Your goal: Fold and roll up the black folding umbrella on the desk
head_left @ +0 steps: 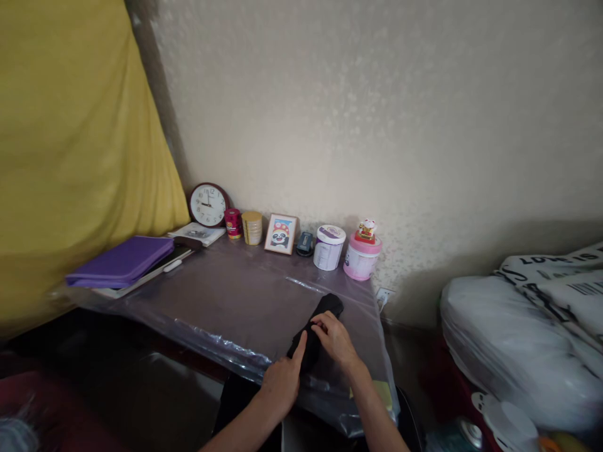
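Observation:
A long black folded umbrella (pixel 332 304), or a cloth bundle shaped like one, lies slantwise near the front right of the table. My left hand (pixel 282 382) is at its near end, index finger stretched along the dark fabric and the other fingers curled; part of its grip is hidden. With thumb and fingers drawn together, my right hand (pixel 333 338) pinches at the middle of the bundle. Whatever small piece lies between those fingertips is too dark to make out.
Clear plastic covers the table (pixel 226 295). Along the wall stand a clock (pixel 208 205), small tins, a panda picture (pixel 281 234) and two tubs, a lucky cat figurine (pixel 366 231) on the pink one. A purple folder (pixel 122 260) lies left; stuffed bags (pixel 509 339) sit right.

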The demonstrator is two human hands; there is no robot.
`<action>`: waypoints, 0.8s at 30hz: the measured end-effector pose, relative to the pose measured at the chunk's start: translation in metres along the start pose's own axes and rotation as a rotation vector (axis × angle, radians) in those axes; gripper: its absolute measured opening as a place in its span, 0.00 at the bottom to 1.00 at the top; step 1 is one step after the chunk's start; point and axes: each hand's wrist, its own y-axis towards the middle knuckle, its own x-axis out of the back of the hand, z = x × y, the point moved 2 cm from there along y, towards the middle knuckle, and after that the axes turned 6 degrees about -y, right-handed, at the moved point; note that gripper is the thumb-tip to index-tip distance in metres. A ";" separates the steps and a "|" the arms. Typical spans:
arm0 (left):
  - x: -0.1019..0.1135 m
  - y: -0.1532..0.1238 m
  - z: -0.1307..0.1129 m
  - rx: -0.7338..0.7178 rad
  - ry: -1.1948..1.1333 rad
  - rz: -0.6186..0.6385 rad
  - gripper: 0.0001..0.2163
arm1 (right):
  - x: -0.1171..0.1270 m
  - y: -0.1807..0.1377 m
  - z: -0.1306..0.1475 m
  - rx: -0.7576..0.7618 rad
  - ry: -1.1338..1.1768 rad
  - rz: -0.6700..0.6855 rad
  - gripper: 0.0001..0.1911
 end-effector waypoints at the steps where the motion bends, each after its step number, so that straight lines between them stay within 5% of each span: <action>1: -0.001 0.000 0.001 -0.005 -0.007 -0.001 0.34 | 0.000 -0.001 0.003 -0.017 -0.018 -0.033 0.07; 9: -0.002 0.002 0.013 -0.073 -0.106 -0.016 0.36 | -0.001 -0.003 0.013 0.041 0.075 -0.117 0.11; 17: 0.001 -0.015 0.029 -0.062 -0.350 -0.029 0.38 | 0.009 -0.031 -0.043 -0.536 0.587 -0.357 0.18; 24: -0.008 -0.017 0.020 -0.030 -0.194 -0.084 0.35 | 0.000 -0.013 -0.019 -0.360 0.534 -0.271 0.15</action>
